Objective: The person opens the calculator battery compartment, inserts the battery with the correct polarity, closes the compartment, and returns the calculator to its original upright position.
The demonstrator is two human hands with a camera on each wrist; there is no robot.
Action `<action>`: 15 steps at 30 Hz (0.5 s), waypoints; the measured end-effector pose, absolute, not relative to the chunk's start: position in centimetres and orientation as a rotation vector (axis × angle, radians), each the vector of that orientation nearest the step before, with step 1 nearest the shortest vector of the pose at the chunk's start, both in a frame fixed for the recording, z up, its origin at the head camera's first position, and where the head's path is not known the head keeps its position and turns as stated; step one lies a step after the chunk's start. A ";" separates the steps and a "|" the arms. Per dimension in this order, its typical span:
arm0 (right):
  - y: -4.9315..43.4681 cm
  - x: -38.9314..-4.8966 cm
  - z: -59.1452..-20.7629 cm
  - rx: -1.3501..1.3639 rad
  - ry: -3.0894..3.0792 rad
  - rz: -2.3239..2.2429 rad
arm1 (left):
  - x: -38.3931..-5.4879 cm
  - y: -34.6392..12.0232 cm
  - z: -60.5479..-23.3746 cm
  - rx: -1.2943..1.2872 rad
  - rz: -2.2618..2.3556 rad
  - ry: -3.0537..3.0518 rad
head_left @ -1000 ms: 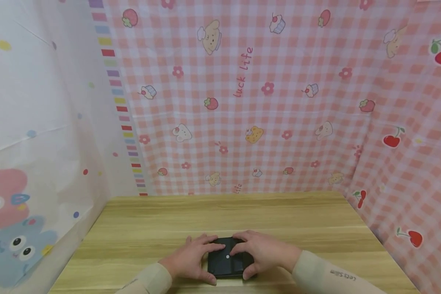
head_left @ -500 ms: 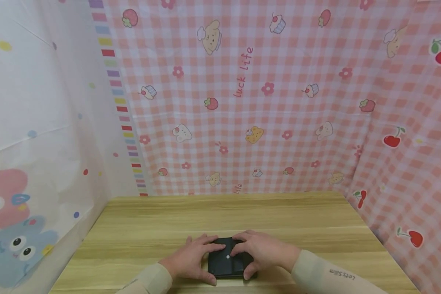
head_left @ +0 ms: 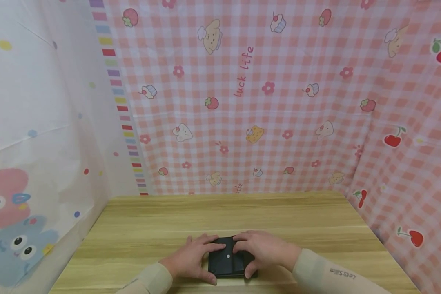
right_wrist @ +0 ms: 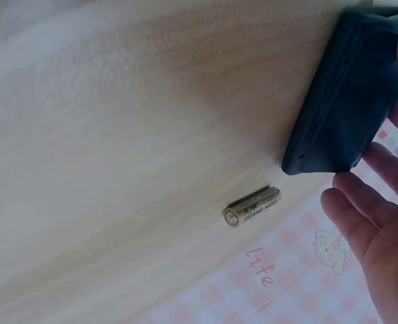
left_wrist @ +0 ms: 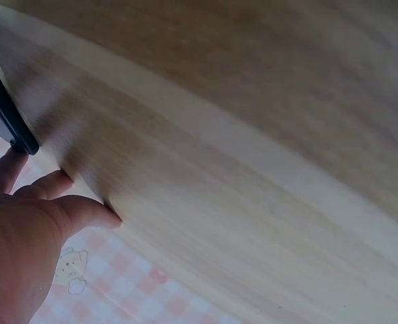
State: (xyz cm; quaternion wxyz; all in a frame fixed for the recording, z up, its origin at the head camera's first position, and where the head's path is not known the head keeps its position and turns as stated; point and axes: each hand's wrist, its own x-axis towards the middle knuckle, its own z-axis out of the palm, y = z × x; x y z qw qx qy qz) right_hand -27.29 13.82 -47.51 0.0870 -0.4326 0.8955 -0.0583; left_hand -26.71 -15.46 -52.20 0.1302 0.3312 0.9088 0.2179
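Observation:
A flat black case (head_left: 220, 265) with a small white dot on its top lies on the wooden table, a seam running across it right of the dot. My left hand (head_left: 192, 257) holds its left side, thumb at the near corner and index finger on the top. From the right, my right hand (head_left: 266, 252) grips it between the thumb at the near edge and the fingers at the far side, its index finger bent over the top. In the right wrist view, the dark underside edge of the case shows, and a gold battery (right_wrist: 251, 206) lies beside it.
The wooden table (head_left: 150, 220) reaches back to a pink checked cloth (head_left: 242, 122) with printed animals and cherries. A white patterned cloth (head_left: 51, 102) hangs on the left.
My right thumb and index finger have shifted slightly to the right along the case. The left hand stays in place.

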 end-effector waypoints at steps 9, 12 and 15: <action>13.6 -27.9 -47.1 -1.335 2.636 -0.072 | -26.7 -15.5 -52.3 0.962 0.641 2.634; 13.5 -28.0 -46.9 -1.373 2.637 -0.043 | -26.7 -15.5 -52.3 0.961 0.638 2.636; 13.5 -28.2 -46.9 -1.398 2.643 -0.015 | -26.6 -15.5 -52.2 0.954 0.634 2.633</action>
